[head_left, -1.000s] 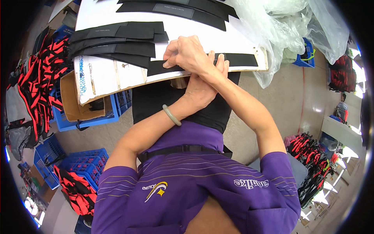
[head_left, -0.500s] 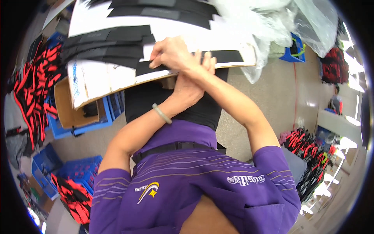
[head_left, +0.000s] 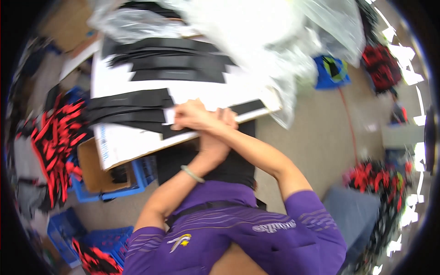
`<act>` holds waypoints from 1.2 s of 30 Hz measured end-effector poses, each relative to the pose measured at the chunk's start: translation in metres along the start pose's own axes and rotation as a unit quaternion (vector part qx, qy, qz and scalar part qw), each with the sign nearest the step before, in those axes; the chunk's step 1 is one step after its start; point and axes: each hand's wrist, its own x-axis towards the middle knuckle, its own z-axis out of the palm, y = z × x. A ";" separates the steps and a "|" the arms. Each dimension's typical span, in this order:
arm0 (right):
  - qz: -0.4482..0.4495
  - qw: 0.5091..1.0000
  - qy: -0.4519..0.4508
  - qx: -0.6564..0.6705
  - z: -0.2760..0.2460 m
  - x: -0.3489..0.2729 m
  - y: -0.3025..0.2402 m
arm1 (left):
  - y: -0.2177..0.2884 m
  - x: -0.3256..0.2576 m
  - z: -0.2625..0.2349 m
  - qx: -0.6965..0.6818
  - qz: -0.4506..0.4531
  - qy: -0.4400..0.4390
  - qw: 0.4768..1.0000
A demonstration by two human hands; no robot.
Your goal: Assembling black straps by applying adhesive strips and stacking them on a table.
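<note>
A long black strip (head_left: 247, 107), flat and fabric-like, lies along the near edge of a white-topped table (head_left: 133, 142). My forearms cross, the right over the left. My right hand (head_left: 191, 115) is curled at the strip's left part, its thumb and fingers closed on it. Under my right wrist, my left hand (head_left: 215, 140) reaches to the strip, fingers apart and resting on it; its palm is partly hidden. Left of my right hand is a pile of black strips (head_left: 130, 107). Farther back lies another pile of black strips (head_left: 178, 66).
Clear plastic bags (head_left: 275, 50) cover the table's far right. Below its left side is a cardboard box (head_left: 98, 167) in a blue crate (head_left: 87, 195). Red-and-black pieces (head_left: 57, 146) heap at the left. A blue bin (head_left: 331, 73) stands on the floor at the right.
The view has shifted, so the table sits lower and more of its far side shows. Both hands remain crossed at the same strip, my right fingers still curled at its left part.
</note>
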 end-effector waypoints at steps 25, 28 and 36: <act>-0.134 0.910 0.272 -0.284 -0.043 0.058 0.021 | -0.217 -0.065 -0.099 -0.109 -0.129 0.192 0.967; -0.160 0.910 0.319 -0.213 -0.048 0.046 0.002 | -0.195 -0.060 -0.105 -0.119 -0.102 0.255 0.954; 0.047 0.961 0.143 0.233 -0.091 -0.015 -0.065 | -0.120 0.019 -0.120 -0.770 -0.208 0.230 0.557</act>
